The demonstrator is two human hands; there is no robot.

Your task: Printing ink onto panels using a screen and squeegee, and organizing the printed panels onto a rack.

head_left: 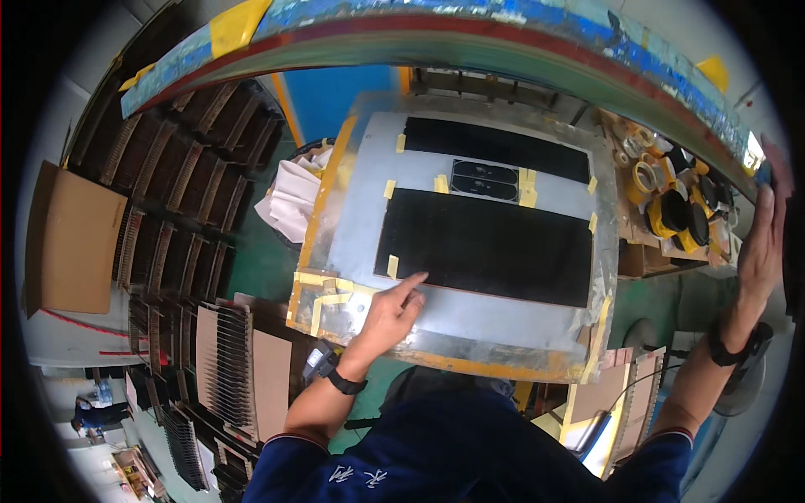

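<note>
My left hand [390,318] reaches over the near left corner of a large black panel [495,247]. Its index finger is stretched out at the panel's lower edge, the other fingers are loosely bent, and nothing is held. My right hand [761,239] is raised at the far right, against the end of a paint-stained screen printing frame [503,18] that spans the top of the view; the fingertips are partly hidden. Behind the large panel lie a small black piece with oval outlines [485,180] and a second black panel [495,149]. Yellow tape strips [392,267] sit at their edges.
The pieces rest on a pale printing table [470,314] with taped edges. Dark slotted racks [180,159] and a cardboard box [80,239] stand left, by a bin of white cloth [293,193]. Tape rolls and tubs [671,210] crowd a right-hand shelf. A distant person [99,413] appears lower left.
</note>
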